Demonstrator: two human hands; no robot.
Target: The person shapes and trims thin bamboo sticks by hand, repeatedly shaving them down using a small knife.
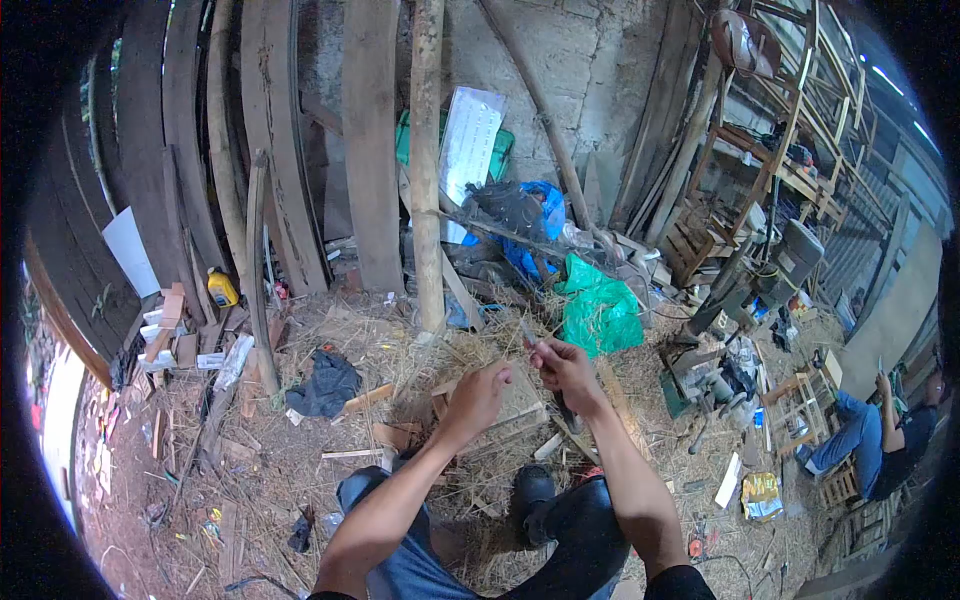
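Two bare hands up over the littered floor [250, 480], in front of the seated person's knees, near each other but apart. Right hand [568, 375]: fingers clamped on a slim thing [528, 332], tip poking up past the knuckles, maybe a blade, too small to be sure. Dark part [566, 414] just under that fist, could be its other end, can't tell. Left hand [478, 405]: fingers curled in, thumb side toward the right hand; can't tell if they pinch anything. Wooden block [515, 398] on the floor, below and between the hands, partly hidden. Progress hard to judge: slim thing is in hand and off the floor, but no finished piece shows, nothing visibly joined; looks partway at most, and what's left can't be read from this view. Loose wood offcuts and straw-like litter all round the feet. Black crumpled bag [325, 385] lies left of the hands; green bag [600, 310] beyond the right hand, toward the wall side of the floor; upright post [427, 200] stands ahead. Another person [872, 440] sits at the floor's far right edge, well apart.
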